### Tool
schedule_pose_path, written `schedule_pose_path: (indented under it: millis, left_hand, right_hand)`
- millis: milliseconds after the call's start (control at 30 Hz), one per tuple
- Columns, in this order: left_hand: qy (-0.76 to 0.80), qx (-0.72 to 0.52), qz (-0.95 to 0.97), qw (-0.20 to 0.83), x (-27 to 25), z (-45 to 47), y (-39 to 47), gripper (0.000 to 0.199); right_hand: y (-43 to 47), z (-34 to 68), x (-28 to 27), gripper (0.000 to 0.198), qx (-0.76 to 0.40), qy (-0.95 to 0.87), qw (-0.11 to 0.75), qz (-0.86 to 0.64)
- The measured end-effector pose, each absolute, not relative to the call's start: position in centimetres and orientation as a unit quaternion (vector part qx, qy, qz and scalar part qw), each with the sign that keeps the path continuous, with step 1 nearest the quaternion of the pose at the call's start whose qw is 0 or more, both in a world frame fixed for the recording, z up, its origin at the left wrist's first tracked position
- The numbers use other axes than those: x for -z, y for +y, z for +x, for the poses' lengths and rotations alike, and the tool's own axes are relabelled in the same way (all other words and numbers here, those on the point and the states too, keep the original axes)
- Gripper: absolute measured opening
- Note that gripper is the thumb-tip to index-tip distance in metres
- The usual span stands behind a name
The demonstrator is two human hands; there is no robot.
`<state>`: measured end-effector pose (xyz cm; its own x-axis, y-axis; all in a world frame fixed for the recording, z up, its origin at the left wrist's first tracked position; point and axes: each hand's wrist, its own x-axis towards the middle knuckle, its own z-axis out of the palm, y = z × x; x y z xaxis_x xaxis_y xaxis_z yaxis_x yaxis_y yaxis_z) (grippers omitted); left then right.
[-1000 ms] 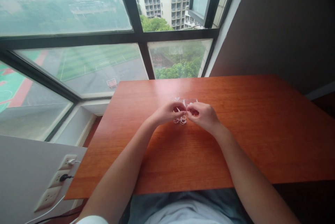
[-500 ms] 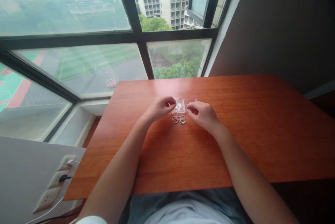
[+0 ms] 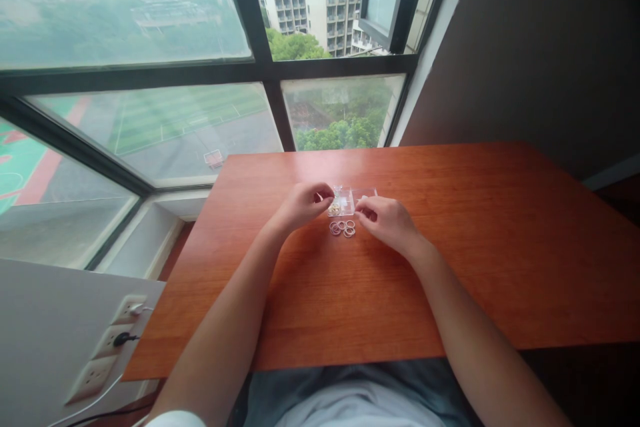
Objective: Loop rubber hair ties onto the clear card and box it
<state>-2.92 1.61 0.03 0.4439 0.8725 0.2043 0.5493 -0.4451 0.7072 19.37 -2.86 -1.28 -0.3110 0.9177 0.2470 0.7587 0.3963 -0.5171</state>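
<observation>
A small clear plastic box (image 3: 346, 203) with its lid (image 3: 369, 192) folded open to the right lies on the table between my hands. Several pale rings (image 3: 335, 209) rest in its left part. In front of the box, a loose group of white and pinkish rings (image 3: 335, 229) lies on the wood. My left hand (image 3: 309, 202) is at the box's left edge, thumb and fingers pinched together. Over the lid side, my right hand (image 3: 386, 218) has its fingers curled and their tips close together. Whatever either pinch holds is too small to make out.
The reddish-brown wooden table (image 3: 350, 307) reaches to the window frame (image 3: 280, 107) ahead. A dark wall (image 3: 530, 47) stands on the right. Low on the left wall are power sockets (image 3: 107, 340) with plugs and cables.
My left hand has drawn back slightly to the left, showing more of the rings in the box. My right hand has shifted slightly down. The loose rings stay in place.
</observation>
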Motion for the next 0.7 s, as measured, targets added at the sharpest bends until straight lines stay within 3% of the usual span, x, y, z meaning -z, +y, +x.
schedule_pose_path:
  millis: [700]
  left_hand:
    - [0.440, -0.281, 0.801, 0.292, -0.04, -2.99, 1.56, 0.014]
  right_hand:
    - [-3.58, 19.19, 1.70, 0.012, -0.220, -0.828, 0.142, -0.496]
